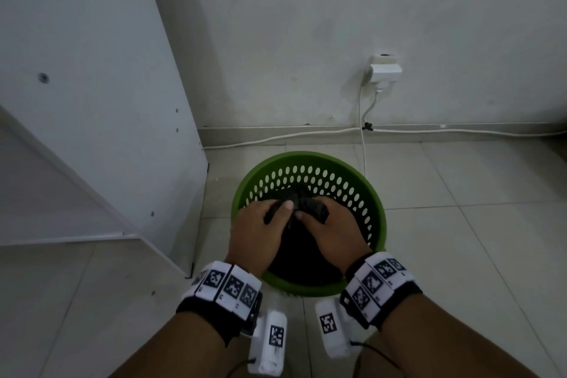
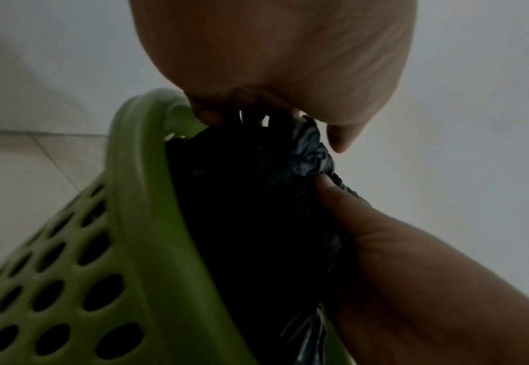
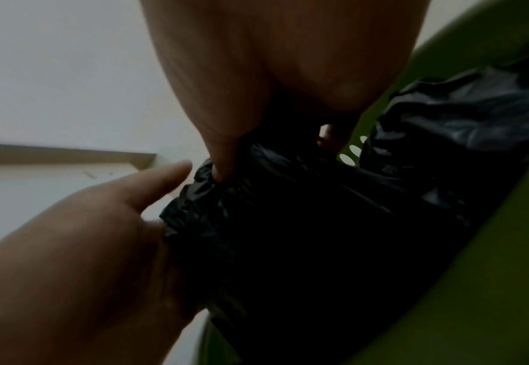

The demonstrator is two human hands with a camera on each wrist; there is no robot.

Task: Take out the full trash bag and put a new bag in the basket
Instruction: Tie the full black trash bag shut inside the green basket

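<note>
— Far to the left of the fingers?
— White cabinet panel (image 1: 101, 95), standing on the tiled floor (image 1: 460, 224), close beside the basket.

— And the left hand (image 1: 256, 232)?
— Curled onto the gathered top of the black trash bag (image 1: 299, 202), thumb laid over the bunched plastic. Seen from the left wrist, fingers (image 2: 208, 114) hooked into the folds right at the green rim.

— Directly under the fingers?
— Green perforated basket (image 1: 377, 209), upright on the floor, bag inside it, neck of the bag drawn up to rim level between the two hands. Dark bulk of the bag filling the near half of the basket beneath the wrists.

— The right hand (image 1: 333, 228)?
— Touching the left one, likewise clenched on the bunched neck of the bag, thumb pressed into the plastic. From the right wrist, crumpled black film bulging out just past the fingers, green basket wall beyond.

— Both gripping, then?
— Yes, each closed around the same gathered plastic, side by side.

— Beyond the fingers, to the right?
— White plug block (image 1: 385, 69) on the wall, well apart from the basket; white cable (image 1: 363, 144) dropping from it to the floor, more cable running along the skirting.

— Nearer than the fingers?
— Marker-patterned bands on both wrists.
</note>
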